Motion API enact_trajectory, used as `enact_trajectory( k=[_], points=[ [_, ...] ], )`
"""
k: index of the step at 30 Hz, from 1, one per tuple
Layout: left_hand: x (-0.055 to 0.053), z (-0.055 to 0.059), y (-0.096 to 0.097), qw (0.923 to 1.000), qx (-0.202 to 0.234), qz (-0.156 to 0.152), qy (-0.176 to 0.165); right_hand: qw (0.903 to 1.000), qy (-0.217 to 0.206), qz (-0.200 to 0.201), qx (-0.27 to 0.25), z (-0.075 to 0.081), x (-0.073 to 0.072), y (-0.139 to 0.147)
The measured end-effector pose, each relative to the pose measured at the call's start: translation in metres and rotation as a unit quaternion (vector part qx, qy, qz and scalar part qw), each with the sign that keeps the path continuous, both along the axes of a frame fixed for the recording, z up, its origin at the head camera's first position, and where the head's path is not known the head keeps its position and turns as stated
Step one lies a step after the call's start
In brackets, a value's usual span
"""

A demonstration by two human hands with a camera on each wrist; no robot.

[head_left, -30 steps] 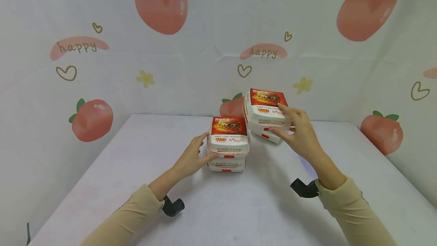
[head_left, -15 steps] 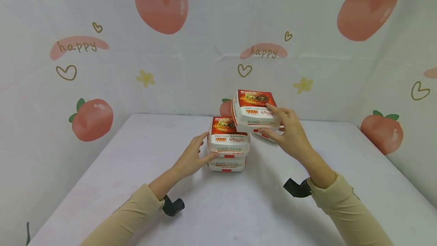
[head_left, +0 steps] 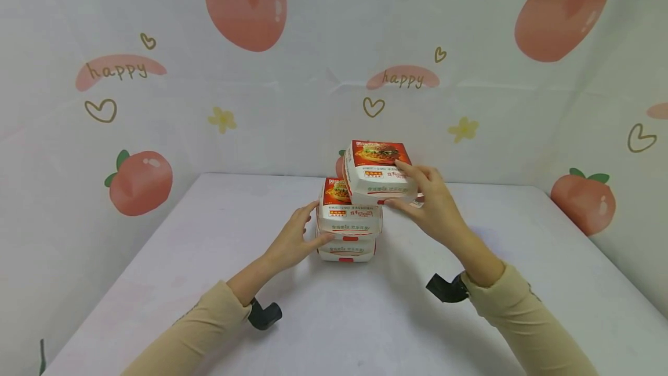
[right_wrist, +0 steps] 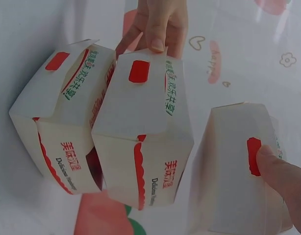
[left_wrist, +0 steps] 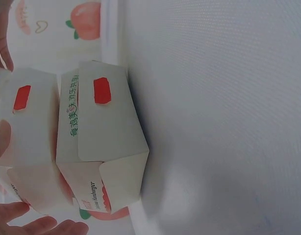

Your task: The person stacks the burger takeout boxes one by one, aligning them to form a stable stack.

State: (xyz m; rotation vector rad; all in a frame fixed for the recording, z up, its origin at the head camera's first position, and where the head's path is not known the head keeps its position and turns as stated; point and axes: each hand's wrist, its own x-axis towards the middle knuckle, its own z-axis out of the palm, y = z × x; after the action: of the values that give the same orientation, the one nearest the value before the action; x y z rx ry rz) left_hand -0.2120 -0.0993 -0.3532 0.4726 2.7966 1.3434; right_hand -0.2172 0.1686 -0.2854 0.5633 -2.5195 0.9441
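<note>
Two white-and-red burger boxes are stacked mid-table: the lower box [head_left: 346, 252] stands on the table, with the upper box [head_left: 348, 222] squarely on it. My left hand [head_left: 292, 241] grips the upper box, thumb at its front and fingers along its left side. A third burger box [head_left: 378, 172], burger picture facing up, is held off the table in my right hand [head_left: 434, 208]; its thumb [right_wrist: 280, 169] presses near the red tab on the front. In the head view this held box overlaps the stack's back right corner. The right wrist view has a gap between it and the stack.
Part of another white box [head_left: 418, 201] peeks out behind my right hand. A white cloth covers the table [head_left: 344, 318], and a fruit-printed curtain [head_left: 313, 103] hangs at its back edge. Black camera mounts [head_left: 265, 315] stick out below both wrists.
My right hand has carried the third burger box leftward over the stack's right side, hiding more of the upper box's lid and the box behind. The left hand has stayed put.
</note>
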Motion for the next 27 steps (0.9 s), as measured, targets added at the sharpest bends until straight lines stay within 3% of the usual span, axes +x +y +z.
enact_trajectory(
  k=[13, 27],
  points=[
    [-0.001, 0.000, 0.000, 1.0000, 0.003, 0.004, -0.001, 0.9994, -0.030, -0.005, 0.015, -0.002, 0.003, -0.010],
    [-0.001, 0.000, 0.000, 1.0000, 0.001, 0.006, 0.008, 0.9998, -0.003, 0.007, 0.018, -0.004, 0.003, -0.022]
  ],
)
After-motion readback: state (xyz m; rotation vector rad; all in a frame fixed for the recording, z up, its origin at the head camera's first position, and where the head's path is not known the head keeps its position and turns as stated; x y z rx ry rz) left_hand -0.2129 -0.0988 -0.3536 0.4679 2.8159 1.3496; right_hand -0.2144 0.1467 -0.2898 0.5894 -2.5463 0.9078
